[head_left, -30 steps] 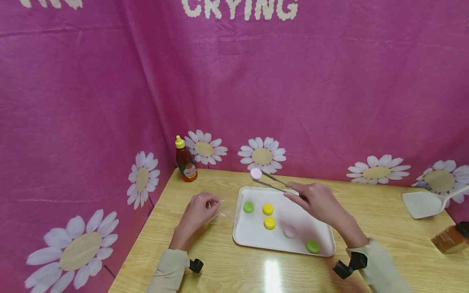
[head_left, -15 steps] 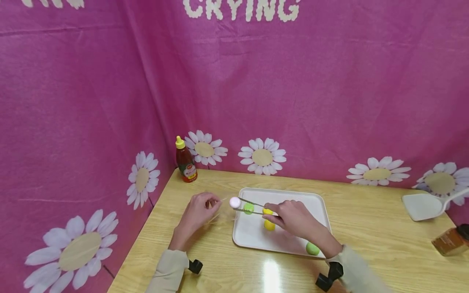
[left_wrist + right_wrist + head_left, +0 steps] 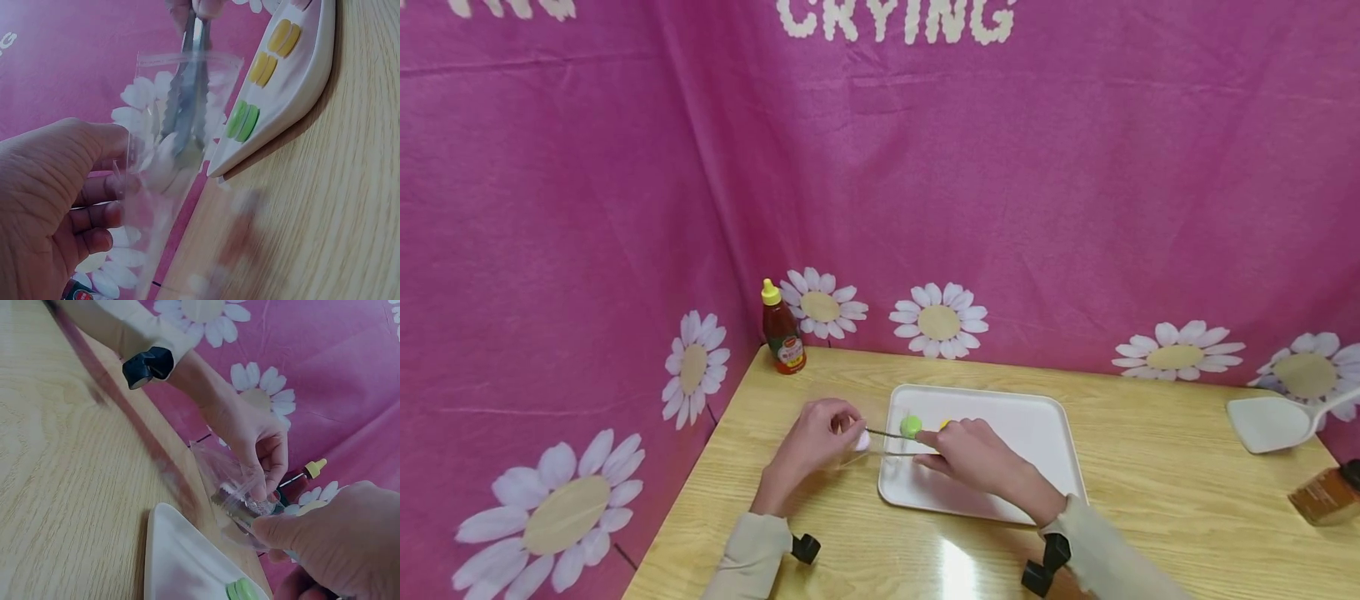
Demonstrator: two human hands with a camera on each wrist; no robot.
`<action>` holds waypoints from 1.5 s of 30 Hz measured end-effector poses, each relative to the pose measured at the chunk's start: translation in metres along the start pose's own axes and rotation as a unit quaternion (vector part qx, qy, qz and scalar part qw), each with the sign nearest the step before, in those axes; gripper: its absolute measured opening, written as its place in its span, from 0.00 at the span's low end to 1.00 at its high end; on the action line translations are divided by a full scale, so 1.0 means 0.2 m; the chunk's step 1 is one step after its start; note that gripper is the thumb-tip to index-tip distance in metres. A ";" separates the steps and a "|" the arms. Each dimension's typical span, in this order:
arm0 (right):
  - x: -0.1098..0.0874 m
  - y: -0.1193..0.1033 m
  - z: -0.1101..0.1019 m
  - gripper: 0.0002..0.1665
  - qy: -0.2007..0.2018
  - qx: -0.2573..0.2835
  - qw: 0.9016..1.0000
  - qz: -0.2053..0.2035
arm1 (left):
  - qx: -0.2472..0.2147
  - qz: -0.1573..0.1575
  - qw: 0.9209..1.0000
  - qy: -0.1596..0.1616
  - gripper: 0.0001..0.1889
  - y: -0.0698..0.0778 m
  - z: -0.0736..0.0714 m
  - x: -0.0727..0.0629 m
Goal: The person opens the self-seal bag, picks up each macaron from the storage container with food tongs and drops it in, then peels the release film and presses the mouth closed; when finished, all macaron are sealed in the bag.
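Observation:
My left hand (image 3: 816,437) pinches the edge of a clear plastic bag (image 3: 165,215) left of the tray. Metal tongs (image 3: 187,94) with scalloped edges are in my right hand (image 3: 981,457). The tongs' tips reach in through the bag's mouth, and between them is a pale lilac macaron (image 3: 862,441), blurred behind the plastic in the left wrist view. On the white tray (image 3: 1030,417) lie a green macaron (image 3: 242,120) and two yellow macarons (image 3: 284,37). My right hand covers part of the tray in the head view.
A red sauce bottle with a yellow cap (image 3: 784,333) stands at the back left table corner. To the far right are a white spatula (image 3: 1270,423) and a brown jar (image 3: 1324,496). A pink daisy-print cloth (image 3: 1037,208) hangs behind the wooden table (image 3: 1157,467).
My right hand has moved left and down over the tray, carrying the lilac macaron in the tongs from above the tray into the bag. My left hand has stayed nearly in place.

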State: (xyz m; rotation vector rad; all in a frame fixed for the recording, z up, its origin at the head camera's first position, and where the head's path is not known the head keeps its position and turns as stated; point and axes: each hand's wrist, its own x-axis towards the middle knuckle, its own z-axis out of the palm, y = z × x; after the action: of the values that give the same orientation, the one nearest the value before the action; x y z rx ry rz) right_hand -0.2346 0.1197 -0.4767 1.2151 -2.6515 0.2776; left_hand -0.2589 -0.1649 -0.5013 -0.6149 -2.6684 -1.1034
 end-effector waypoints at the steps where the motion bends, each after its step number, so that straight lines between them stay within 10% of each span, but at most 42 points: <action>1: 0.01 0.00 0.00 0.13 -0.001 0.008 1.000 -0.002 | -0.001 0.002 1.000 0.000 0.02 0.00 0.00 0.00; 28: 0.09 0.05 0.09 0.12 -0.087 0.114 0.989 0.020 | -0.011 -0.032 0.997 -0.069 0.02 -0.04 -0.02 0.00; 45: 0.21 0.04 0.13 0.12 -0.086 0.124 0.988 -0.037 | -0.056 -0.014 0.995 -0.077 0.06 -0.03 -0.01 0.00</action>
State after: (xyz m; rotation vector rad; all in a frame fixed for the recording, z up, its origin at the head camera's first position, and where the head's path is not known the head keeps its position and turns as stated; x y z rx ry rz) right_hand -0.2703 0.0886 -0.4906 1.4704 -2.7744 0.5249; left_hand -0.2611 -0.1708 -0.5037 -0.7101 -2.7662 -1.2693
